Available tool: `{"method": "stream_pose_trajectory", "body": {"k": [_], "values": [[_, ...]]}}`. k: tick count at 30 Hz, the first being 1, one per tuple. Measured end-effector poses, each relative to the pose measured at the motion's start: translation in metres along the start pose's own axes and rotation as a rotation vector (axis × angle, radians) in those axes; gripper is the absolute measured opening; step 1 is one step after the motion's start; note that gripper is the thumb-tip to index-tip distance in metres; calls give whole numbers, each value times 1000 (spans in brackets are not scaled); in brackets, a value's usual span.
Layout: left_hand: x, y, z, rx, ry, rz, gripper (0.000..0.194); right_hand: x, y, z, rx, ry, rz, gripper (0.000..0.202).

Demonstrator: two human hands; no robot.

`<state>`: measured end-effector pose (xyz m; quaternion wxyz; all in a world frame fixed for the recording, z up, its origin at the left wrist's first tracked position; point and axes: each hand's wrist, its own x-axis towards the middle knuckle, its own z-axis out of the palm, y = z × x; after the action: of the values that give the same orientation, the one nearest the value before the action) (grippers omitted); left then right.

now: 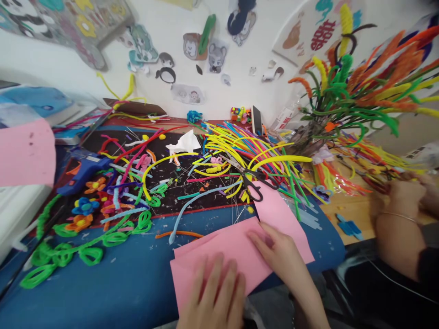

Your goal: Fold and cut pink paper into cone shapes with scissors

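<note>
Folded or stacked pink paper (229, 246) lies at the front edge of the blue table. My left hand (216, 292) rests flat on it, slightly blurred, with the fingers stretched out. At the upper right edge of the paper, my right hand (279, 251) pinches it between thumb and fingers. Another pink sheet (279, 205) lies partly beneath, reaching up to the right. Black-handled scissors (252, 178) lie across the top of that sheet, blades pointing to the upper left. A light blue pipe cleaner (199, 196) curves just beyond the paper.
A blue glue gun (84, 171) and pipe-cleaner flowers (85, 205) lie left, with a green looped strand (91, 253). Many pipe cleaners (236, 141) are heaped at the back. A vase of fuzzy stems (308, 130) stands right. Another person's hands (404, 196) are at far right.
</note>
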<state>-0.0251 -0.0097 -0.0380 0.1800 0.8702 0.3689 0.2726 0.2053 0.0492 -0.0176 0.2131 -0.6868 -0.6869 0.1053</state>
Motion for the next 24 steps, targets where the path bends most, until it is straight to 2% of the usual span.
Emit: {"method": "stream_pose_trajectory", "body": {"k": [3,5,9,12,17,21,24], "values": [[23,-12,-3,334,-81,147,53,1,0,0,35,-44,20,35],[29,-17,-7,407,-67,161,54,2,0,0,51,-46,34,33],[30,-17,-10,410,-21,121,59,5,1,0,64,-54,81,33],[30,-18,-11,387,-44,131,59,3,2,1,90,-54,120,35],[34,-22,-15,387,-58,168,59,-4,7,6,161,31,182,36],[34,-23,-14,417,-32,174,58,-5,7,8,147,171,88,40],[33,-22,-12,440,-17,175,56,-6,7,6,54,279,-88,38]]}}
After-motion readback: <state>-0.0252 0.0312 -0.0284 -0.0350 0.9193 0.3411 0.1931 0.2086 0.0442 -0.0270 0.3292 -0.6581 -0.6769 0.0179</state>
